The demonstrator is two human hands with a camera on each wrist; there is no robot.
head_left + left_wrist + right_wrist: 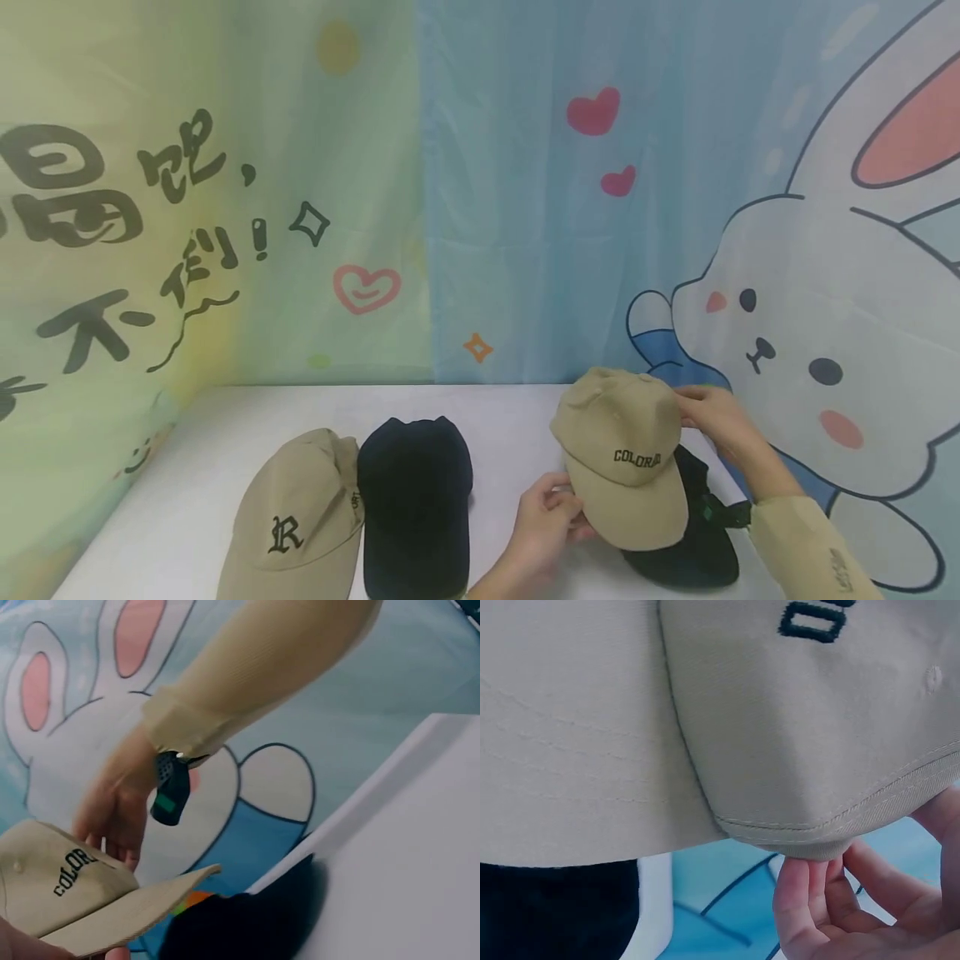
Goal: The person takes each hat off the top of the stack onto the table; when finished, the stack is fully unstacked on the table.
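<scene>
A beige baseball cap [622, 417] with dark "COLORADO" lettering is held up between both hands, brim towards me. My left hand [543, 517] grips the left edge of its brim, fingers bent at the side. Over on the far right side, my right hand [720, 421] pinches the lower edge of the crown; the right wrist view shows thumb and fingertips [793, 889] on that rim. Under and behind the beige cap lies a black cap [701, 550], partly covered by it. Only part of the left hand [26, 946] shows in the left wrist view.
To the left on the white table [517, 417] lie a larger beige cap [300, 500] with a dark "R" and a dark navy or black cap [416, 500], side by side. A printed curtain [495, 208] hangs behind the table. A dark band [723, 512] circles the right wrist.
</scene>
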